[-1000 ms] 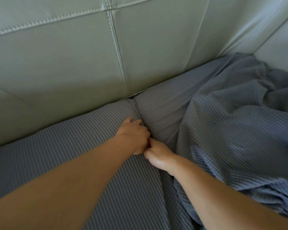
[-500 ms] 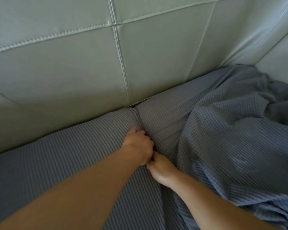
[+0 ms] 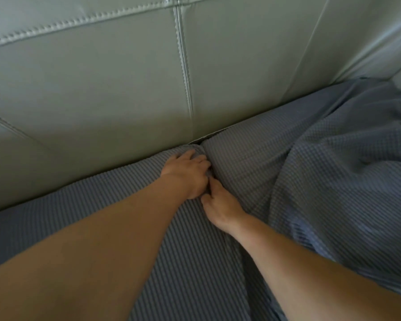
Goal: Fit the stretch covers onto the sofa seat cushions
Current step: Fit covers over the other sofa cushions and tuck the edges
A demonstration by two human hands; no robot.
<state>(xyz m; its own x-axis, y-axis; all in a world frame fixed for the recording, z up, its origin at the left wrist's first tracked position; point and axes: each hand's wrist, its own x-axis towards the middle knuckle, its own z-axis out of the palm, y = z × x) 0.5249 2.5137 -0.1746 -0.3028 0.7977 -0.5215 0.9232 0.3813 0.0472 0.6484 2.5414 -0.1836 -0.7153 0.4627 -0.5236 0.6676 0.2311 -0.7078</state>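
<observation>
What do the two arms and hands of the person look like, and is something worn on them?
Both forearms are bare up to the picture's edge: no sleeve, watch, bracelet or glove shows. The left hand and the right hand also look bare; no ring is seen, though most fingers are hidden in the fabric.

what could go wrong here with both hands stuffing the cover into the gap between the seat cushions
1. Loose cover fabric lies bunched on the right cushion; tucking now may lock in wrinkles.
2. The left hand and right hand crowd one spot of the gap, so the fabric may tuck unevenly along its length.
3. Pulling here might drag the smooth left cover off line.
</observation>
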